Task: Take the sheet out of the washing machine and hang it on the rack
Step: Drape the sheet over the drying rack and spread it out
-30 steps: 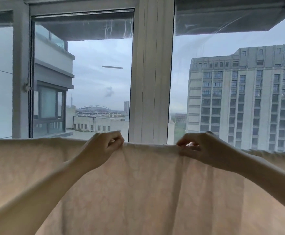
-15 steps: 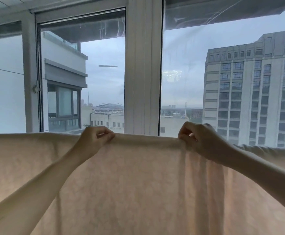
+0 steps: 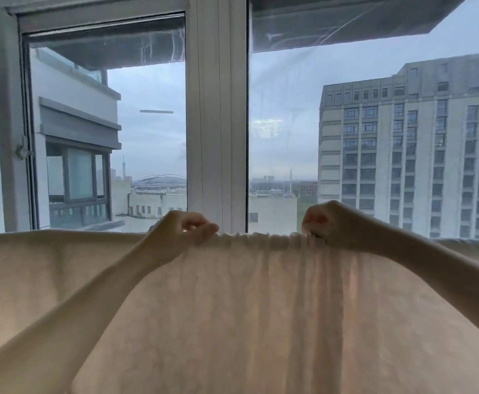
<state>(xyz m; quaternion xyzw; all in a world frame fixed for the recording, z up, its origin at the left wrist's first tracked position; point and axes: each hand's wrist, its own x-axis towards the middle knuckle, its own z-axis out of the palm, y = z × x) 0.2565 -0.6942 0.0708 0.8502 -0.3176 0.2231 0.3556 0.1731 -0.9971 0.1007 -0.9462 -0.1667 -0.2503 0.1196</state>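
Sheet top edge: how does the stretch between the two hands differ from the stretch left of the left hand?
Between the left hand and right hand, the sheet has a top edge bunched into small gathers, with vertical folds running down below it. Left of the left hand, the edge lies smooth and flat, with no such folds. Both stretches sit at the same height, and both hands grip that edge.

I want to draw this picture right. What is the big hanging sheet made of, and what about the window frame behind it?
The sheet looks like thin woven cloth, maybe cotton: daylight glows through it, and it bunches into soft gathers between the left hand and right hand. The window frame looks like smooth, pale painted metal or plastic, with straight ridges and a dull sheen; which one cannot be told.
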